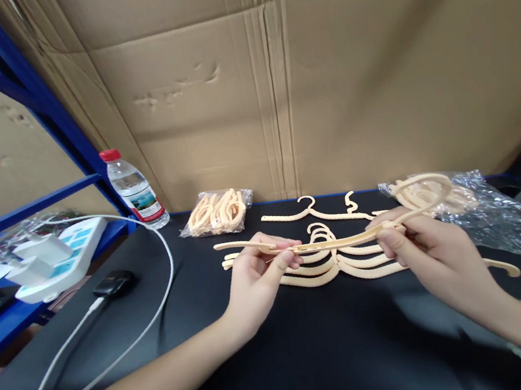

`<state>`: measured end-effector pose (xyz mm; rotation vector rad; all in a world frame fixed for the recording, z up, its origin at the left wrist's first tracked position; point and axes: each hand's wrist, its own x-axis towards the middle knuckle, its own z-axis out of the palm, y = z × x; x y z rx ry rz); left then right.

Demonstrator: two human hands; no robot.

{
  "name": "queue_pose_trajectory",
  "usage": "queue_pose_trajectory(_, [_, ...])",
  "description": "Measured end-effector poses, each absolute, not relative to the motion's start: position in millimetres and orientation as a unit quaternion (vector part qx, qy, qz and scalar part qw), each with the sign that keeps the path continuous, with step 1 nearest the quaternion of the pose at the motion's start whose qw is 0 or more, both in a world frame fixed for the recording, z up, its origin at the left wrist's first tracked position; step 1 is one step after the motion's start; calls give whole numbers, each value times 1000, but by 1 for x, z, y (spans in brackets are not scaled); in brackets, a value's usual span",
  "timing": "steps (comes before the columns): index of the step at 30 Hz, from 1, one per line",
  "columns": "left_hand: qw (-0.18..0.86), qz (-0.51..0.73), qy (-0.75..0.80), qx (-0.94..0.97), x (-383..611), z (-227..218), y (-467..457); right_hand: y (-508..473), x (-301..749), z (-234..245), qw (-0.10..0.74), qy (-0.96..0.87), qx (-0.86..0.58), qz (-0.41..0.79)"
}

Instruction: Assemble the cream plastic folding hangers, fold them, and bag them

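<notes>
Between my two hands a cream plastic clothes hanger (pixel 341 242) is held level above the table. My left hand (pixel 261 271) pinches its left end, where a short arm piece (pixel 236 245) juts out to the left. Around the right part my right hand (pixel 429 246) is closed, and a looped piece (pixel 423 182) rises beyond its fingers. Several similar hangers (pixel 315 280) lie stacked on the table just behind and below. Farther back lie another hanger (pixel 289 217) and a loose hook piece (pixel 350 202). My fingers hide the joints.
A clear bag of hanger parts (pixel 218 213) lies at the back, beside a water bottle (pixel 137 192). An opened plastic bag (pixel 507 207) is at right. A power strip (pixel 62 261), a black device (pixel 114 283) and white cables occupy the left. Cardboard (pixel 194 99) stands behind the black table (pixel 318 358).
</notes>
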<state>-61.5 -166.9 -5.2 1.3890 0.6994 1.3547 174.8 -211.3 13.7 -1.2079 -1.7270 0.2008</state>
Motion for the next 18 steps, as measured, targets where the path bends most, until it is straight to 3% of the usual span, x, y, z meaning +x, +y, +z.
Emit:
queue_pose_trajectory(8, [510, 566, 354, 542, -69, 6, -157, -191, 195, 7, 433, -719, -523, 147])
queue_pose_trajectory(12, [575, 561, 378, 460, -78, 13, -141, -181, 205, 4, 370, -758, -513, 159])
queue_pose_trajectory(18, [580, 572, 393, 427, -102, 21, -120, -175, 212, 1, 375, -743, -535, 145])
